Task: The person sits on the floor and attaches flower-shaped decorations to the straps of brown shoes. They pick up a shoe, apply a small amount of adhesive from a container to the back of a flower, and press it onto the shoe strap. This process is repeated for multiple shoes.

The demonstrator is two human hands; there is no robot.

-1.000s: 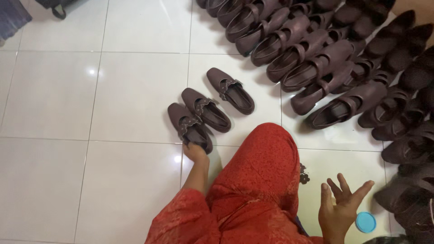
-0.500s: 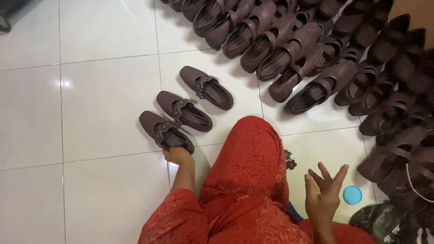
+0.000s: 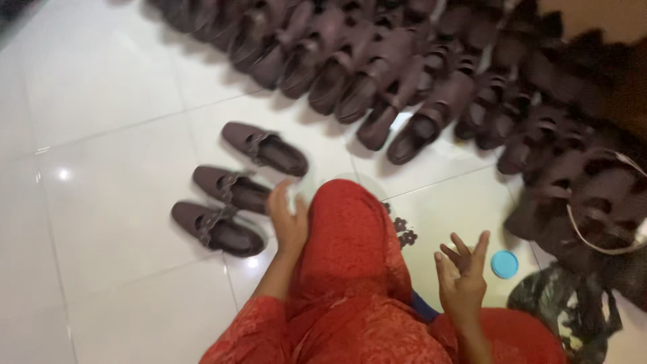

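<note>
Hands by 3 loose shoes

Left hand (image 3: 288,219) empty, fingers loose, just right of middle shoe (image 3: 231,189) on floor (image 3: 101,135). Near shoe (image 3: 217,229) just below it, far shoe (image 3: 265,148) above. Right hand (image 3: 464,276) empty, fingers spread wide, near blue lid (image 3: 505,264).

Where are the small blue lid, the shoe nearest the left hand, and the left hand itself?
blue lid (image 3: 505,264), head view, centre of its top.
middle brown shoe (image 3: 229,189), head view, on its strap.
left hand (image 3: 288,219), head view, back of the hand.
</note>
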